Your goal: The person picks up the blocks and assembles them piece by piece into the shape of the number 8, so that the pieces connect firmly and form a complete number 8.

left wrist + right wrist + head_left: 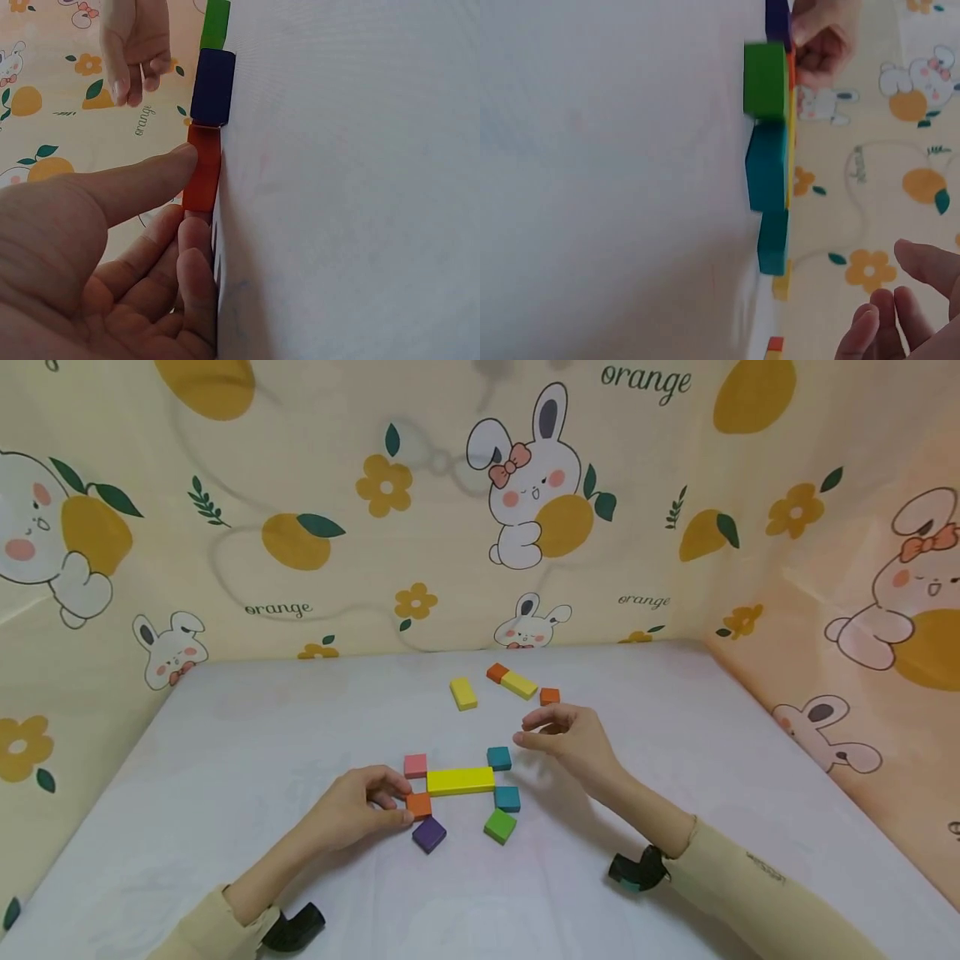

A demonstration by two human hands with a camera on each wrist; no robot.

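Note:
A long yellow block lies flat on the white table. At its left end are a pink block and an orange block. My left hand pinches that orange block between thumb and fingers; the left wrist view shows the thumb against its side. Just nearer me sits a purple block, turned at an angle. Two teal blocks stand by the yellow block's right end, with a tilted green block below them. Right of the upper teal block, my right hand hovers with nothing in its loosely bent fingers.
Farther back on the table lie a yellow block, another yellow block touching an orange one, and a separate orange block just beyond the right hand. A patterned cloth rises behind the table.

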